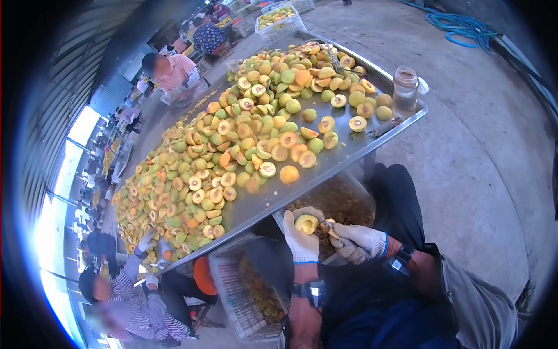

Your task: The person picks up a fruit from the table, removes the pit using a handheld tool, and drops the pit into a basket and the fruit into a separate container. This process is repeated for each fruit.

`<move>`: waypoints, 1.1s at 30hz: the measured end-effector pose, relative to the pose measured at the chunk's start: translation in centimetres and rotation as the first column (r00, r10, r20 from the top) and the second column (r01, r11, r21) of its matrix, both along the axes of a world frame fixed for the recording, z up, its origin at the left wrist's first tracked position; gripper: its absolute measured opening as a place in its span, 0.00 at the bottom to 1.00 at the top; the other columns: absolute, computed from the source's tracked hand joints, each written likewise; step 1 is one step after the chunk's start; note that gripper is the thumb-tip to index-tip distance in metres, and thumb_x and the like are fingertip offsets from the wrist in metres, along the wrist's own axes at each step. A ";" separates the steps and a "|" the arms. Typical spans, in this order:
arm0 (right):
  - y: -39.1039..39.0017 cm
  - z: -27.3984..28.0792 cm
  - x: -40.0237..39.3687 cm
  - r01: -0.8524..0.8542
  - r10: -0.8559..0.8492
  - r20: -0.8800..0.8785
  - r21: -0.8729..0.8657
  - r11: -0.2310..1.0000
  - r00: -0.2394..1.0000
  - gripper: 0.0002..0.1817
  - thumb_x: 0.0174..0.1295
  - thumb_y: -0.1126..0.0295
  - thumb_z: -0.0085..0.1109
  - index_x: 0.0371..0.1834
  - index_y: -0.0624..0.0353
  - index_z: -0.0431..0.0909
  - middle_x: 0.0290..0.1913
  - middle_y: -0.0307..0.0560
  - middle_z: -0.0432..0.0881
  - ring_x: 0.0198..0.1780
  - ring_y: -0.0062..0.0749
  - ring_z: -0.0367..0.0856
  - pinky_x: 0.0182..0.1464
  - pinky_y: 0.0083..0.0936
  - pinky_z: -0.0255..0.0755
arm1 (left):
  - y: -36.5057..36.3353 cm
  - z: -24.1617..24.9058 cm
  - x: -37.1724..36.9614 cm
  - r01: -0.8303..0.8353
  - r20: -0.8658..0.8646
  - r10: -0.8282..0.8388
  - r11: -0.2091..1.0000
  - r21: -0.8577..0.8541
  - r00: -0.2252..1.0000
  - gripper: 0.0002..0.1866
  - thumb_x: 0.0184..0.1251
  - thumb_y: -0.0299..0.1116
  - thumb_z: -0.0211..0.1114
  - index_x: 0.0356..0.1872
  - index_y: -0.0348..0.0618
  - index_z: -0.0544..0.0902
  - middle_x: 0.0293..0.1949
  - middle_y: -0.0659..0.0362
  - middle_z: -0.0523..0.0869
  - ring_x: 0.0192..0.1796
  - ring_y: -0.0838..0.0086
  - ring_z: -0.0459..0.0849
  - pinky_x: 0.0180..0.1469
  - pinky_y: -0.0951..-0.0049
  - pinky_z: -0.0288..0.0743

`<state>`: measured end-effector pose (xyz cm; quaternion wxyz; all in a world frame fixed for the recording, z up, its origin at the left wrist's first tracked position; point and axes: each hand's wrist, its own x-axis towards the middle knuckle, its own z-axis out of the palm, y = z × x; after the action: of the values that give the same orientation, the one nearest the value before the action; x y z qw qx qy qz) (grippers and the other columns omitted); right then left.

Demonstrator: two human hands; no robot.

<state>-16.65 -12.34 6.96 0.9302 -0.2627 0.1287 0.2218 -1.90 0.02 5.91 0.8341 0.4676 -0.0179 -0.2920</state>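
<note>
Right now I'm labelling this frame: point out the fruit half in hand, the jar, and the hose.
fruit half (306, 223), head view, cut face
jar (404, 93), head view, glass side
hose (462, 27), head view, coiled middle

On the metal table (372, 142) in front of me lie many halved fruits (232, 145); a glass jar (405, 90) stands at its right corner, and a blue hose (462, 26) lies far behind it.

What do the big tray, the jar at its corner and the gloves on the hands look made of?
Tray: likely sheet metal, dull grey with a soft sheen. Jar: clear glass or plastic, see-through. Gloves on left hand and right hand: white knitted fabric, blue-edged cuffs.
</note>
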 end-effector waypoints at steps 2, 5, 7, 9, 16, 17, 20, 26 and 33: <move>0.1 0.1 0.5 0.059 -0.060 -0.020 -0.061 0.996 0.998 0.25 0.84 0.41 0.42 0.36 0.49 0.72 0.21 0.27 0.63 0.16 0.12 0.57 0.15 0.15 0.51 | 1.2 1.0 0.1 -0.126 0.374 0.054 0.977 0.172 0.926 0.31 0.88 0.51 0.41 0.41 0.32 0.84 0.35 0.48 0.89 0.39 0.59 0.86 0.48 0.63 0.82; 0.1 -0.4 0.8 0.041 -0.073 -0.067 -0.389 0.920 0.995 0.28 0.82 0.37 0.43 0.35 0.49 0.72 0.19 0.30 0.65 0.15 0.15 0.61 0.16 0.17 0.56 | 4.3 3.6 2.7 -0.341 0.311 0.276 0.923 0.177 0.909 0.25 0.85 0.45 0.49 0.39 0.33 0.85 0.35 0.49 0.89 0.40 0.62 0.87 0.46 0.63 0.82; 0.1 -0.8 0.9 0.052 -0.088 -0.060 -0.454 0.889 0.994 0.30 0.80 0.35 0.44 0.34 0.49 0.72 0.18 0.33 0.69 0.15 0.18 0.65 0.17 0.18 0.60 | 7.9 4.7 4.6 -0.607 0.650 0.262 0.695 0.386 0.713 0.21 0.81 0.43 0.54 0.41 0.33 0.87 0.41 0.48 0.89 0.42 0.60 0.88 0.48 0.61 0.82; 0.1 -0.1 0.7 0.094 -0.124 -0.040 -0.439 0.893 0.991 0.29 0.80 0.36 0.44 0.32 0.49 0.72 0.18 0.33 0.70 0.15 0.18 0.67 0.17 0.19 0.61 | 13.0 4.7 7.3 -0.842 0.874 0.126 0.362 0.401 0.470 0.19 0.81 0.39 0.56 0.47 0.31 0.86 0.46 0.48 0.88 0.46 0.59 0.88 0.51 0.61 0.83; 1.4 -3.6 2.3 0.199 -0.263 0.020 -0.710 0.676 0.964 0.31 0.82 0.39 0.39 0.28 0.50 0.73 0.18 0.34 0.71 0.14 0.20 0.69 0.16 0.21 0.63 | 15.8 7.1 7.8 -0.920 0.866 0.311 0.166 0.356 0.391 0.23 0.80 0.40 0.57 0.56 0.26 0.85 0.52 0.42 0.89 0.52 0.53 0.87 0.58 0.57 0.79; 1.3 -3.6 2.5 0.196 -0.260 0.019 -0.708 0.678 0.966 0.31 0.82 0.39 0.39 0.28 0.50 0.73 0.18 0.34 0.71 0.14 0.20 0.69 0.16 0.21 0.63 | 15.3 7.1 7.8 -0.900 0.880 0.215 0.212 0.381 0.423 0.21 0.78 0.38 0.58 0.54 0.26 0.86 0.50 0.44 0.90 0.50 0.58 0.87 0.56 0.61 0.79; 0.5 -2.3 2.4 0.147 -0.219 -0.016 -0.692 0.707 0.976 0.31 0.81 0.38 0.40 0.30 0.51 0.74 0.19 0.33 0.72 0.15 0.19 0.70 0.17 0.21 0.64 | 9.2 7.7 6.4 -0.759 0.709 0.334 0.478 0.442 0.622 0.19 0.77 0.36 0.60 0.51 0.26 0.87 0.47 0.46 0.91 0.48 0.63 0.88 0.54 0.64 0.79; 0.2 -2.3 2.2 0.106 -0.185 -0.095 -0.538 0.836 0.978 0.30 0.81 0.37 0.41 0.34 0.51 0.74 0.22 0.32 0.73 0.16 0.18 0.69 0.18 0.21 0.63 | -1.2 3.5 10.5 -0.524 0.768 -0.204 0.624 0.580 0.607 0.18 0.75 0.36 0.65 0.54 0.29 0.87 0.48 0.47 0.92 0.50 0.64 0.88 0.58 0.66 0.79; 0.1 -1.3 2.1 0.150 -0.250 -0.085 -0.601 0.785 0.965 0.26 0.82 0.43 0.44 0.35 0.52 0.75 0.25 0.33 0.75 0.19 0.18 0.71 0.21 0.20 0.64 | -9.6 -3.6 15.7 -0.656 0.542 -0.717 0.159 0.738 0.437 0.32 0.62 0.53 0.71 0.59 0.39 0.86 0.57 0.41 0.88 0.59 0.44 0.85 0.63 0.50 0.78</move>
<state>-14.57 -12.28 5.62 0.8073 -0.5045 0.2924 0.0910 13.78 -9.62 2.28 0.1352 0.9502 -0.2757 0.0529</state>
